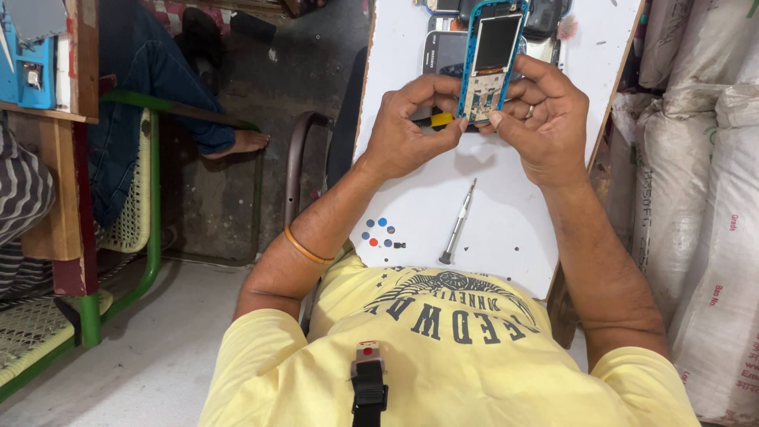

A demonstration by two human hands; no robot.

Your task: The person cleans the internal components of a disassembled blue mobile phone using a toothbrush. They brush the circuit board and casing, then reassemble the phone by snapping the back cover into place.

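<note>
- while it is held up above the white surface, an opened phone with a blue frame is gripped at its lower end between both hands; its long axis runs away from the body, tilted slightly to the right at the far end, with the screen part beyond the fingers and the bare circuit part right at the fingertips.
- the left hand is curled closed around a small tool with a yellow and black handle; the tool tip is directed rightward toward the phone's lower edge, though the exact contact is hidden by the fingers.
- the right hand is clamped on the phone's right side and lower corner, thumb on the front face, the other fingers wrapped behind.
- both hands are equally close to the phone; the left carries the tool, the right carries the weight.
- nearer the body than the fingers, a slim metal screwdriver is laid loose on the surface, its long axis roughly parallel to the phone's.
- to the left of that screwdriver, a cluster of small blue and red dots and tiny dark screws is seen on the surface.
- beyond the fingers, other dark phones are laid flat at the far end of the surface, partly covered by the held phone.
</note>
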